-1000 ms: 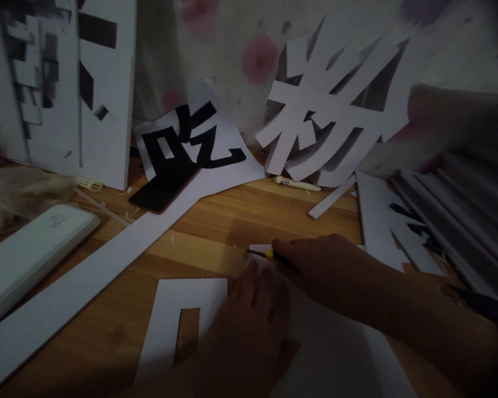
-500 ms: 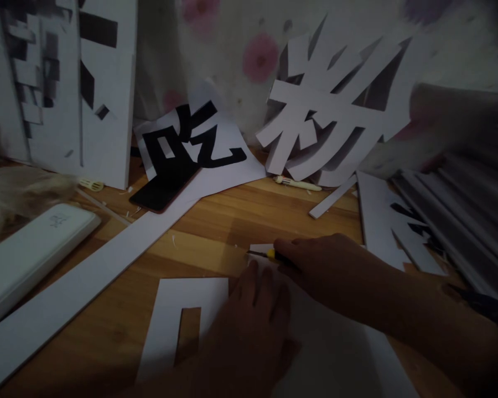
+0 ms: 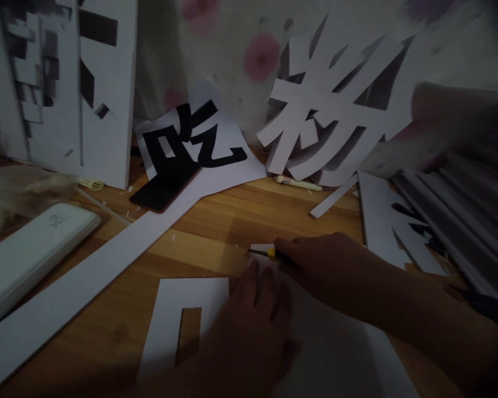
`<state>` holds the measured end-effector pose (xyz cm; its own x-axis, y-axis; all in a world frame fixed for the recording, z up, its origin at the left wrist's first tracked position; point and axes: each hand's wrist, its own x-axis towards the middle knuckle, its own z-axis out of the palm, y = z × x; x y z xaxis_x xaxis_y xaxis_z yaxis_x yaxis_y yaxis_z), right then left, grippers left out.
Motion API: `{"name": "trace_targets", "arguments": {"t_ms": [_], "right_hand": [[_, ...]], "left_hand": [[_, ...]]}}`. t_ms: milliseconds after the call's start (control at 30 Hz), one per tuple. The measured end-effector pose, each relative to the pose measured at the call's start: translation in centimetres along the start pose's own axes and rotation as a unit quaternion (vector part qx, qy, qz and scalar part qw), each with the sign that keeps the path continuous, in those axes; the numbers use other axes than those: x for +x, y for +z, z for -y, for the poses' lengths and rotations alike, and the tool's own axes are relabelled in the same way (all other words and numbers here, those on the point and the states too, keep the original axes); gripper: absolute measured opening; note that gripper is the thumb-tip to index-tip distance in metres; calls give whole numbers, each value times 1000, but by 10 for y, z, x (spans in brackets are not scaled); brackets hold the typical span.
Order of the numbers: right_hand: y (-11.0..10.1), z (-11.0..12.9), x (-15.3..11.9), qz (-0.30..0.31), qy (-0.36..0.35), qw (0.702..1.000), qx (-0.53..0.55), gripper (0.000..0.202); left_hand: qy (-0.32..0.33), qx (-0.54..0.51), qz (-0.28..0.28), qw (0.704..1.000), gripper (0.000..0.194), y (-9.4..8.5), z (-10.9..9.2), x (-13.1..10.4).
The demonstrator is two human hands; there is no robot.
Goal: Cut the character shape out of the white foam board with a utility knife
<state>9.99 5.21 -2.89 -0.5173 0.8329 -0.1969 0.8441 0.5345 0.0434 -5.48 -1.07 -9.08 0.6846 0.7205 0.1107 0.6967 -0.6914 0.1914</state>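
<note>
My right hand (image 3: 301,257) is closed around a craft knife (image 3: 271,252) with a yellow and black handle, its thin blade pointing left over the top edge of a white board (image 3: 332,342). My left hand (image 3: 255,320) lies on that board just below the blade, fingers spread a little and pointing away from me. Left of this hand, partly covered by it, is a white cut-out piece with a rectangular opening (image 3: 164,318). The board's upper left corner shows beside the blade; my hands and forearm hide much of its left and top edges.
A black phone (image 3: 166,188) rests on a sheet with a black printed character (image 3: 228,135). A long white strip (image 3: 87,276) runs beside a white power bank (image 3: 37,254). Behind stand a large white cut-out character (image 3: 323,110) and a pen (image 3: 299,183). Stacked boards (image 3: 460,221) are at right.
</note>
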Motion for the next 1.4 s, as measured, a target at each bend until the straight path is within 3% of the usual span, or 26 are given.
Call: {"name": "trace_targets", "arguments": {"t_ms": [967,1200,1400], "right_hand": [[-1,4,1,17,-2,1000,-14,11],[1,-2,4,7,-32,999,-14,7],[5,-7,6,26,-30,999,-9,8]], "left_hand": [[15,7,-12,1000,61,2,2,1],[0,17,20,1000,63,1,0,2],[-7,20,-13,1000,60,7,-1,-2]]}}
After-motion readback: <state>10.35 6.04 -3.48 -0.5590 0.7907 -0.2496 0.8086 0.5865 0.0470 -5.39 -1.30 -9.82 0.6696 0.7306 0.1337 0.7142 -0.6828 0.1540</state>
